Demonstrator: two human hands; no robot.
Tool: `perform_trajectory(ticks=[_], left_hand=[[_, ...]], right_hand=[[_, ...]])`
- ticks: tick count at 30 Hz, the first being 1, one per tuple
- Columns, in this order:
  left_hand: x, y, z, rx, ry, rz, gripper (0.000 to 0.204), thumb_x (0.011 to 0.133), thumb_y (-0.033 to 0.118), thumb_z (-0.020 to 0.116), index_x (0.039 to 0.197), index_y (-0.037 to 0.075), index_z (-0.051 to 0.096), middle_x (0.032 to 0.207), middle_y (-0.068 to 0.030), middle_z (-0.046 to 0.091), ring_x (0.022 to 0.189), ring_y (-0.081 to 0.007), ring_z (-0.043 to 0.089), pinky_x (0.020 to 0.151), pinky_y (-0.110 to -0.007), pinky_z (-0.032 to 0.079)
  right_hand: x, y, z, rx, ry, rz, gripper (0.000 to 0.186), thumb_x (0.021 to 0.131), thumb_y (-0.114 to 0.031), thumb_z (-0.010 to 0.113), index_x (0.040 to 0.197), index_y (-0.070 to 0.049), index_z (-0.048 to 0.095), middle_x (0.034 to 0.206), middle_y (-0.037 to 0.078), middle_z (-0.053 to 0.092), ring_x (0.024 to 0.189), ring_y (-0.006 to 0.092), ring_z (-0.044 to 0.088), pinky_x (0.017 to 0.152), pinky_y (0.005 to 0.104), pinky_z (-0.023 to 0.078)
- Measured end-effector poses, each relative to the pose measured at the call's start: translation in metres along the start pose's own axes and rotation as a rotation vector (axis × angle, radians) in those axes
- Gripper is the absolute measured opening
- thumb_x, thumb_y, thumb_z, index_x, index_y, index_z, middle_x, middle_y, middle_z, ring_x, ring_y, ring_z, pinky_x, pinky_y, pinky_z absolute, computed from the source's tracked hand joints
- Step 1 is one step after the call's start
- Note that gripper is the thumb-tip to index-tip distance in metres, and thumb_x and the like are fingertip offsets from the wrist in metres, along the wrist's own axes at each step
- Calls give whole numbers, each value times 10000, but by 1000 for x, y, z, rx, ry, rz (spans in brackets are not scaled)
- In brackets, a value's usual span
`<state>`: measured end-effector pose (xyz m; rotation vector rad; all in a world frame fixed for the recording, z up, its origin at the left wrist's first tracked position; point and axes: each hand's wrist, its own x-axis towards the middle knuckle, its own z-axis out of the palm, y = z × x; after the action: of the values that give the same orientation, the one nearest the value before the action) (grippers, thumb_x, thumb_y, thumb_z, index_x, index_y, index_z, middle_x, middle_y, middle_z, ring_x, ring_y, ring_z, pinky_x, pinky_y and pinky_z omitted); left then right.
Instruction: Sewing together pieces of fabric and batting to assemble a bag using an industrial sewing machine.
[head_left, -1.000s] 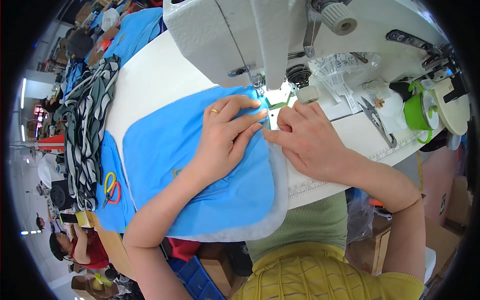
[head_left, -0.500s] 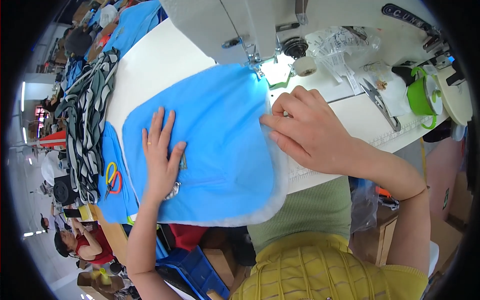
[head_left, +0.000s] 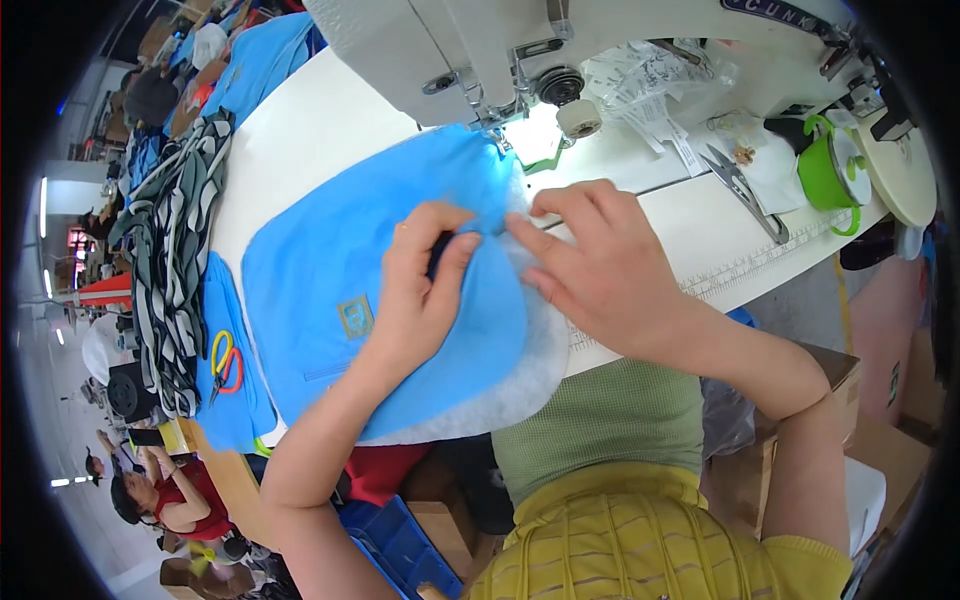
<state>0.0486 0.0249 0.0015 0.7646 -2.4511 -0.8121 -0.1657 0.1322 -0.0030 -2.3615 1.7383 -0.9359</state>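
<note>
Hand positions at a sewing machine, seen from above. The blue panel lay on the white surface, its far right corner running up to the lit presser foot beneath the machine head. A pale fleecy layer showed under it, projecting past the blue along the right and near edges. The left hand rested over the panel with thumb and forefinger brought together, apparently pinching a lifted fold of the blue cloth, although motion blurred the fingertips. The right hand lay at the right edge, forefinger extended toward the left hand's fingertips and the other fingers loosely bent; whether it gripped the fleecy layer or merely pressed on it could not be told. The step in hand was judged to be the matching of the two layers just ahead of the foot. The next move seemed to call for bringing the blue edge level with the pale one and holding both flat.
</note>
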Motion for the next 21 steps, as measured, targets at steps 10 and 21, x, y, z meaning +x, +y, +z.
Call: perform_trajectory(ticks=[10,21], left_hand=[[21,20,-14,-97,-80,107,199,1098,146,482,1140,-13,596,1429,-214,621,1375,-417,545,1236,-588,308],[17,6,-3,-117,-55,99,290,1095,196,531,1268,-3,653,1422,-155,653,1297,-355,587,1115,-433,418]], right_hand=[[0,3,8,84,-37,-184,557,844,-290,784,1295,16,668,1361,162,649,1368,309,553,1245,505,345],[-2,5,10,129,21,-238,313,829,-195,745,1071,-6,688,1134,124,685,1249,301,621,1236,495,379]])
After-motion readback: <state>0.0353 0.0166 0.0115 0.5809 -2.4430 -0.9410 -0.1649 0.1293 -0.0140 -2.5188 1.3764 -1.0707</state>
